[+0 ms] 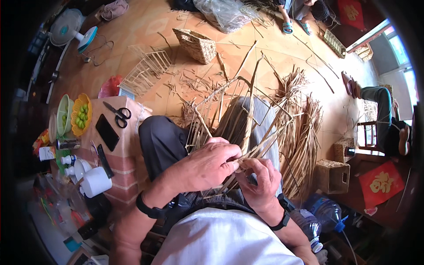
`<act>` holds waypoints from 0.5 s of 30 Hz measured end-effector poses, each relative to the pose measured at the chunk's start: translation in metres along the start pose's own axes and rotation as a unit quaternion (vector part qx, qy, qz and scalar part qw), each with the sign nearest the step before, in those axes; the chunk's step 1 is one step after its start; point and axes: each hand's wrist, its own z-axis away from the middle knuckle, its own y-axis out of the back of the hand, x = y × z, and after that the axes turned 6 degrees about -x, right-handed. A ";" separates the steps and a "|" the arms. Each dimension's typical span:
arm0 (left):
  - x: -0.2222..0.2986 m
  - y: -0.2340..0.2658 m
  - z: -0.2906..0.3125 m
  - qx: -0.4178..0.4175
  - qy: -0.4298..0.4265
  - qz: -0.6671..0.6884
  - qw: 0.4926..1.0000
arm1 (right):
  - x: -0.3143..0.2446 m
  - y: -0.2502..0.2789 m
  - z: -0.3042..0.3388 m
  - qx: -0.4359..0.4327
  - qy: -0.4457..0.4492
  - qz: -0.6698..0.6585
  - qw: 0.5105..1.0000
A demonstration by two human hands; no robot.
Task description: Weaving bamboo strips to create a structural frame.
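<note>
Over my lap, my left hand [206, 164] and my right hand [261, 177] meet with fingertips pinched together on dried plant stalks. Long brown stalks [250, 110] run up and away from the fingers, some bent over at the top. Between my knees stands a thin-barred basket frame [194, 137], partly covered by the stalks and my left hand. The exact spot where the strands cross is hidden by my fingers. A black band [152, 208] circles my left wrist, and a dark watch or band [281, 216] sits on my right.
Bundles of dried stalks [304, 137] lean right of my knees. A woven basket [196, 45] and bare basket frame [148, 70] stand on the littered floor. Scissors [118, 114], a phone [107, 132] and a fruit bowl [81, 115] lie on the left table. Another person's sandalled feet [293, 27] show ahead.
</note>
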 end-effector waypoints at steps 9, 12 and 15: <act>-0.011 -0.007 -0.004 -0.004 -0.080 -0.040 0.996 | -0.008 0.011 -0.002 0.008 0.005 0.034 0.999; -0.009 -0.016 -0.002 0.036 -0.083 -0.054 0.994 | -0.009 0.014 -0.003 0.002 0.017 0.054 0.998; -0.006 -0.020 0.000 0.076 -0.074 -0.067 0.992 | -0.015 0.017 -0.008 -0.012 -0.014 0.031 0.999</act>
